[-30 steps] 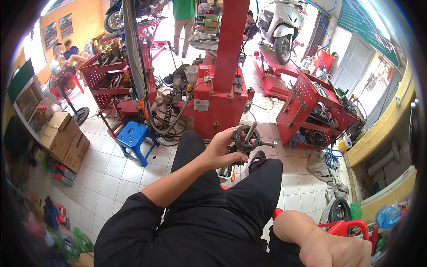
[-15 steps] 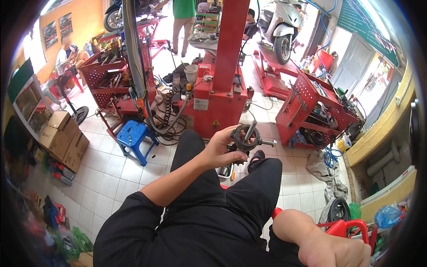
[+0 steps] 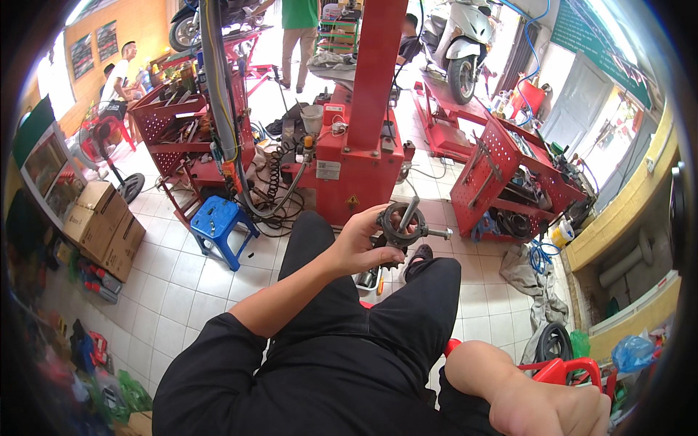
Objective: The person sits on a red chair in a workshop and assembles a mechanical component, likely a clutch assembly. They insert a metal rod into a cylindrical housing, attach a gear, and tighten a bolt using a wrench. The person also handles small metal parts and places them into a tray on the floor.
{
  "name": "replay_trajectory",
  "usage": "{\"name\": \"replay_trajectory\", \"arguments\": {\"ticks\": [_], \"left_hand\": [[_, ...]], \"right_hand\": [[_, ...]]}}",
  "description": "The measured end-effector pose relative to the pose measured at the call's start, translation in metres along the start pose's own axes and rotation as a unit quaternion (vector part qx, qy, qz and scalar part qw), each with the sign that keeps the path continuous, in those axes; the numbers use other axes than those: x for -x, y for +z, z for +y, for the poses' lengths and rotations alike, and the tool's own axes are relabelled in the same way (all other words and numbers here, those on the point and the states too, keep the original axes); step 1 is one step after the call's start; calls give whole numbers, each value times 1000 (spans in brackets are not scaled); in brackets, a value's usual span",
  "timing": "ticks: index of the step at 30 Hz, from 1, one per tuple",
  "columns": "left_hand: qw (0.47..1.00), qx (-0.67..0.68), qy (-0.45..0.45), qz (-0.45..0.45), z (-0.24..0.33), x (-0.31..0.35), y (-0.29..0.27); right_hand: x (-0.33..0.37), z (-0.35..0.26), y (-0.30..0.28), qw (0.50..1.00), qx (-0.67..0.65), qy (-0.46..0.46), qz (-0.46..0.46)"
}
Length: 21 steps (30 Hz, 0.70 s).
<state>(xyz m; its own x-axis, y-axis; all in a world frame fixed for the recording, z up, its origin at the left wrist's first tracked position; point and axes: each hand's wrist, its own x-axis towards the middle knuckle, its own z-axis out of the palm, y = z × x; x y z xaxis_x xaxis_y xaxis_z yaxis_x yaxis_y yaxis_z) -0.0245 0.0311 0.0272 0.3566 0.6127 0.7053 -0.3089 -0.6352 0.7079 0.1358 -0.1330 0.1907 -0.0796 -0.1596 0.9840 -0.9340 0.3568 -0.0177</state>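
My left hand (image 3: 366, 243) is closed around a dark ring-shaped metal part (image 3: 398, 239), held above the gap between my knees. A light metal rod stands up through its ring and a bolt (image 3: 439, 232) sticks out to its right. Toothed edges show below the fingers. At the lower right, my right hand (image 3: 549, 410) is curled with its knuckles up, next to a red plastic frame (image 3: 585, 369). Its fingertips are hidden, so what it may hold cannot be seen.
A small tray (image 3: 369, 280) lies on the floor between my legs. Ahead stands a red lift post (image 3: 374, 87). A blue stool (image 3: 218, 218) is left, red tool carts (image 3: 509, 182) stand on both sides, and a grey cloth (image 3: 534, 298) lies right. People are farther back.
Both my hands and the metal part stay almost still; my right hand shifts very slightly. At the far left, a seated person in white has risen higher.
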Motion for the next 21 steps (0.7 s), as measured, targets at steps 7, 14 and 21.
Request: {"name": "replay_trajectory", "arguments": {"ticks": [7, 14, 21], "left_hand": [[1000, 18, 12, 1, -4, 1, 0], [999, 25, -19, -5, -1, 1, 0], [1000, 26, -12, -1, 1, 0, 1]], "right_hand": [[-4, -3, -2, 992, -68, 110, -1], [-2, -4, -2, 992, -61, 112, -3], [-3, -3, -2, 993, -52, 109, -16]]}}
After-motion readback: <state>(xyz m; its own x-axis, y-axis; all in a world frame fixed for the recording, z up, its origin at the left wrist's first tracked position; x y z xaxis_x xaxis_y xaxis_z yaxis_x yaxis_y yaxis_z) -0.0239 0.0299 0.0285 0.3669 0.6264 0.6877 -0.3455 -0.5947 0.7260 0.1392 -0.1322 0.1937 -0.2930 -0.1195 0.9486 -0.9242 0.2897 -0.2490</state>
